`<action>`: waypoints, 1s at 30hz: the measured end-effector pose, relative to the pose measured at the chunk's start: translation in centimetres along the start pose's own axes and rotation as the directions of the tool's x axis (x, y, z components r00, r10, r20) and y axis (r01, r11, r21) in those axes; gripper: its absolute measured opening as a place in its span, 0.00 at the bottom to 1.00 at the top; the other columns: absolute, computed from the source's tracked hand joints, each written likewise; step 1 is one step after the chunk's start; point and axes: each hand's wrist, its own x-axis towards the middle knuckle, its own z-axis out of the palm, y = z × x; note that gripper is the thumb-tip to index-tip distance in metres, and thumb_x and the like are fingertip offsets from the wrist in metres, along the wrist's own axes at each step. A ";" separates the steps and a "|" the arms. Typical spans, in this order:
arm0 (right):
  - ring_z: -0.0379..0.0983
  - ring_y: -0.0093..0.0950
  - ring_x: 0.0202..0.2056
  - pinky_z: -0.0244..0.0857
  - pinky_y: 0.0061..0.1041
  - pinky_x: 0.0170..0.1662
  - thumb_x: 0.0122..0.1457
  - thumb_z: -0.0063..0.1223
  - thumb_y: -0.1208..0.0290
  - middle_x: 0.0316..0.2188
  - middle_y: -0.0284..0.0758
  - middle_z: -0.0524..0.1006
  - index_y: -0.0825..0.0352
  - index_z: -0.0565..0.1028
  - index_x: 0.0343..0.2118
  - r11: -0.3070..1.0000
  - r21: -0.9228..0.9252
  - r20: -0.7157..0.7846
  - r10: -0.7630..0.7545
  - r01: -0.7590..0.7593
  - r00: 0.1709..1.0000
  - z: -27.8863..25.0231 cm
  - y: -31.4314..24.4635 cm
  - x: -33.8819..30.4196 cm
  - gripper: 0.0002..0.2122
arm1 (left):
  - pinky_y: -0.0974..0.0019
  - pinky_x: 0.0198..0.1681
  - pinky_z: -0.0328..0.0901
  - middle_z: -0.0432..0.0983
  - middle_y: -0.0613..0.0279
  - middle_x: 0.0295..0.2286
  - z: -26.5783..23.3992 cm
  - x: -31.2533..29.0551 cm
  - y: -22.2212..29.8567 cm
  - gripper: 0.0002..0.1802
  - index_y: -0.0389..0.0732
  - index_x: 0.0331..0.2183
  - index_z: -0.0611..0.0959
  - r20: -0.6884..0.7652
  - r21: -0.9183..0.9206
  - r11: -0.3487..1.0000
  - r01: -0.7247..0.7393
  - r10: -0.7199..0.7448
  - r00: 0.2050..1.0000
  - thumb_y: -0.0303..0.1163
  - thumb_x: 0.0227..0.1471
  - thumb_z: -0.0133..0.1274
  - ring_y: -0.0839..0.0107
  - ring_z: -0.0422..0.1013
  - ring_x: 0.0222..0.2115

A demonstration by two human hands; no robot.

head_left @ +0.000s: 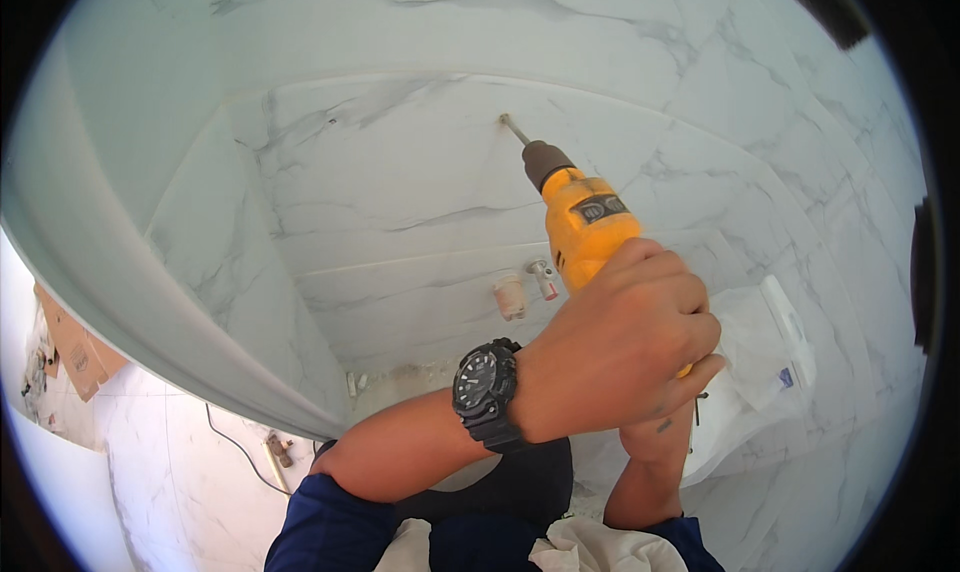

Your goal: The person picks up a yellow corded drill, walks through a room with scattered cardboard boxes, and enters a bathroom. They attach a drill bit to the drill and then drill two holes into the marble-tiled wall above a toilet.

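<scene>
A yellow power drill [585,227] with a dark chuck [546,162] points up and away toward the marbled wall. Its thin drill bit [515,129] meets the tile at a small brownish spot. Wrapped over the drill's rear body is my left hand [635,337], fingers closed; a black watch [486,394] sits on that wrist. My right hand [657,437] comes up beneath and behind the left one, at the drill's back end. Its fingers are hidden there, so their grip does not show.
Below the drill, a metal valve [543,279] and a pale capped pipe stub [510,297] stick out of the wall. A white fixture in plastic wrap [760,362] stands at right. A curved pale panel edge [190,322] bounds the left; beyond lie a cable [240,450] and cardboard [80,347].
</scene>
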 end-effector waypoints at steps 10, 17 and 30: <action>0.69 0.35 0.53 0.63 0.35 0.51 0.54 0.62 0.66 0.52 0.42 0.71 0.68 0.65 0.57 0.993 -0.011 0.021 -0.121 0.121 0.992 0.5 0.4 0.5 0.29 | 0.59 0.42 0.68 0.78 0.68 0.25 -0.6 0.3 0.3 0.09 0.44 0.23 0.84 -0.019 -0.007 1.000 0.012 -0.012 1.000 0.31 0.41 0.71 0.66 0.75 0.32; 0.74 0.32 0.38 0.66 0.32 0.36 0.48 0.68 0.70 0.39 0.39 0.75 0.68 0.70 0.47 0.997 -0.002 -0.059 -0.073 0.073 0.996 0.6 0.5 0.7 0.24 | 0.59 0.42 0.68 0.78 0.69 0.24 -0.2 0.5 0.2 0.09 0.44 0.22 0.83 -0.020 0.031 0.999 0.011 -0.011 1.000 0.30 0.40 0.71 0.67 0.75 0.32; 0.66 0.36 0.57 0.62 0.37 0.56 0.58 0.57 0.60 0.56 0.42 0.68 0.70 0.62 0.61 0.999 -0.052 0.055 0.011 -0.008 0.998 0.1 0.1 0.3 0.31 | 0.59 0.42 0.66 0.77 0.69 0.24 -0.2 0.4 0.1 0.08 0.44 0.22 0.84 -0.040 0.007 1.000 -0.002 0.002 0.999 0.30 0.41 0.70 0.66 0.74 0.32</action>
